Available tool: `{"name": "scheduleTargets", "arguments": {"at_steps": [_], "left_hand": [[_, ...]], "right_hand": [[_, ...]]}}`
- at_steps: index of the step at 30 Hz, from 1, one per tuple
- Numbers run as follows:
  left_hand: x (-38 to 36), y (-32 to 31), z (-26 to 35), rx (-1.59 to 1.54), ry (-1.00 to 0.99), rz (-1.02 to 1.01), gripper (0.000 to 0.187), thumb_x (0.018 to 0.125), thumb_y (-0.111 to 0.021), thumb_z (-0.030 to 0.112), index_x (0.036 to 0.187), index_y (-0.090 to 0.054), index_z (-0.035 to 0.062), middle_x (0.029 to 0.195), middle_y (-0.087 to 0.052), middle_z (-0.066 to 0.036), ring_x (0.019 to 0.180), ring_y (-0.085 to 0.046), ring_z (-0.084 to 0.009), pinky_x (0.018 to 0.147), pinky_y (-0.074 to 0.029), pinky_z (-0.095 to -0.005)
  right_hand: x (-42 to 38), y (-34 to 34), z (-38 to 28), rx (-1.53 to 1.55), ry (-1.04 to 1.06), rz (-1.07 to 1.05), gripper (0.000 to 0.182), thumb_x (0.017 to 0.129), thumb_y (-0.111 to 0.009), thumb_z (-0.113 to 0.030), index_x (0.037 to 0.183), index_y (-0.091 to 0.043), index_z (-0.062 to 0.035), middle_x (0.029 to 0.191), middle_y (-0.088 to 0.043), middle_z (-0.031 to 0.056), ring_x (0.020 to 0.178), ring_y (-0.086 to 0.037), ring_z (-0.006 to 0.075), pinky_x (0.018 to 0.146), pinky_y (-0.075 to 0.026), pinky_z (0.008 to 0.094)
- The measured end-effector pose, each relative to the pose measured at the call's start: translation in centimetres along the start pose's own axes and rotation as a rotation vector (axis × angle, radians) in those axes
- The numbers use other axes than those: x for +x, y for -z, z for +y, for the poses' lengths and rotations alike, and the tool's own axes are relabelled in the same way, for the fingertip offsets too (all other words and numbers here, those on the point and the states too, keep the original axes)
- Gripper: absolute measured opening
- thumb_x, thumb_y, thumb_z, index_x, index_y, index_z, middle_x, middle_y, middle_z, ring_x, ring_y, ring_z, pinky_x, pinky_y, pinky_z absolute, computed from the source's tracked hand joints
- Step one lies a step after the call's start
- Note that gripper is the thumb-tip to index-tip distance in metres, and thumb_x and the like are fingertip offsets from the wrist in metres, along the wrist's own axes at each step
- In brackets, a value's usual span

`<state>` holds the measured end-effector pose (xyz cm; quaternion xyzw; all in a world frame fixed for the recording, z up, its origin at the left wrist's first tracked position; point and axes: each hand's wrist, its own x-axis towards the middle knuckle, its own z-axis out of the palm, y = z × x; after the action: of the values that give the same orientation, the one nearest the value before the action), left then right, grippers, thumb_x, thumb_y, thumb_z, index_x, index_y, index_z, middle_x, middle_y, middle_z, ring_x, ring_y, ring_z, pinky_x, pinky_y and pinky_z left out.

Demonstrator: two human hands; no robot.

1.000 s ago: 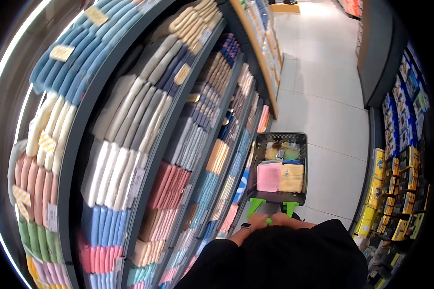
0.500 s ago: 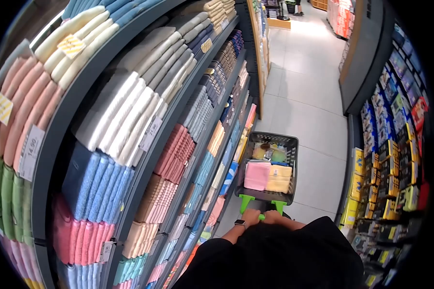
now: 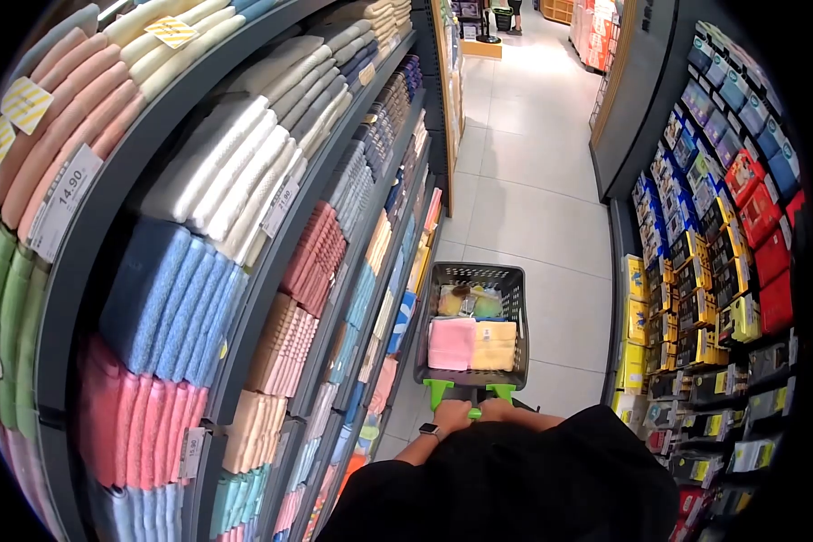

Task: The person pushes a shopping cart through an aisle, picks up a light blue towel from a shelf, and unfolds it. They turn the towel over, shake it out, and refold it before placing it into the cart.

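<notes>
A black shopping basket point(image 3: 521, 316) with green supports stands in front of me on the aisle floor. Inside it lie a folded pink towel point(image 3: 451, 344), a folded yellow towel point(image 3: 494, 346) and some clear-wrapped items point(image 3: 470, 301) behind them. My left hand point(image 3: 453, 415), with a watch at its wrist, is closed around the green cart handle point(image 3: 475, 414). Just right of it, my right hand point(image 3: 496, 411) grips the same handle, its fingers partly hidden.
Shelves of folded towels point(image 3: 235, 172) line the left side. Hanging packaged goods point(image 3: 696, 262) fill the rack on the right. The tiled floor point(image 3: 533, 181) runs ahead, with a person's legs point(image 3: 516, 16) far off.
The basket and both hands have shifted left and slightly down in the view. More of the right rack shows, including red packages. Both hands still hold the handle.
</notes>
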<state>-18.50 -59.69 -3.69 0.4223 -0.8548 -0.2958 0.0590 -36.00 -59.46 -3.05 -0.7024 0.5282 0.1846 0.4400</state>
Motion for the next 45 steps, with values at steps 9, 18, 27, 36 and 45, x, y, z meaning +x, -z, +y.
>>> {"name": "scheduleTargets", "arguments": {"at_steps": [9, 18, 27, 36, 45], "left_hand": [[-1.1, -1.3, 2.7, 0.057, 0.047, 0.057, 0.014, 0.071, -0.057, 0.019, 0.072, -0.060, 0.0061, 0.068, -0.062, -0.016, 0.064, -0.061, -0.0359, 0.058, -0.046, -0.0490], [-1.9, -5.4, 8.4, 0.074, 0.177, 0.081, 0.015, 0.071, -0.058, 0.022, 0.071, -0.060, 0.0066, 0.066, -0.062, -0.016, 0.063, -0.062, -0.0346, 0.055, -0.047, -0.0479], [-6.6, -11.8, 12.2, -0.005, 0.258, -0.031, 0.019, 0.074, -0.058, 0.026, 0.075, -0.059, 0.0076, 0.070, -0.063, -0.015, 0.067, -0.062, -0.0349, 0.060, -0.047, -0.0492], [-5.8, -13.7, 14.6, -0.107, 0.289, -0.160, 0.030, 0.081, -0.052, 0.036, 0.086, -0.062, 0.0077, 0.083, -0.065, -0.020, 0.080, -0.062, -0.0401, 0.070, -0.047, -0.0522], [-3.9, -11.0, 13.7, -0.113, 0.239, -0.365, 0.037, 0.082, -0.052, 0.042, 0.088, -0.061, 0.0071, 0.088, -0.065, -0.019, 0.084, -0.061, -0.0394, 0.071, -0.047, -0.0509]], "right_hand": [[-1.2, -1.8, 1.7, -0.055, 0.114, 0.041, 0.048, 0.075, -0.051, -0.047, 0.094, -0.068, -0.0061, 0.094, -0.066, 0.0201, 0.090, -0.063, 0.0372, 0.079, -0.048, 0.0463], [-5.2, -3.3, 5.0, -0.091, 0.156, 0.081, 0.040, 0.072, -0.055, -0.040, 0.091, -0.069, -0.0076, 0.091, -0.066, 0.0202, 0.087, -0.064, 0.0350, 0.079, -0.050, 0.0458], [-7.9, -10.3, 8.4, -0.086, 0.210, -0.095, 0.041, 0.073, -0.056, -0.044, 0.092, -0.069, -0.0098, 0.091, -0.067, 0.0176, 0.088, -0.064, 0.0351, 0.077, -0.050, 0.0456], [-9.9, -11.3, 11.2, -0.155, 0.177, -0.075, 0.042, 0.074, -0.057, -0.043, 0.094, -0.069, -0.0085, 0.093, -0.067, 0.0163, 0.089, -0.064, 0.0351, 0.076, -0.050, 0.0447], [-10.7, -9.7, 10.4, -0.112, 0.172, 0.044, 0.040, 0.074, -0.057, -0.041, 0.094, -0.068, -0.0077, 0.088, -0.067, 0.0181, 0.084, -0.064, 0.0368, 0.072, -0.050, 0.0465]]}}
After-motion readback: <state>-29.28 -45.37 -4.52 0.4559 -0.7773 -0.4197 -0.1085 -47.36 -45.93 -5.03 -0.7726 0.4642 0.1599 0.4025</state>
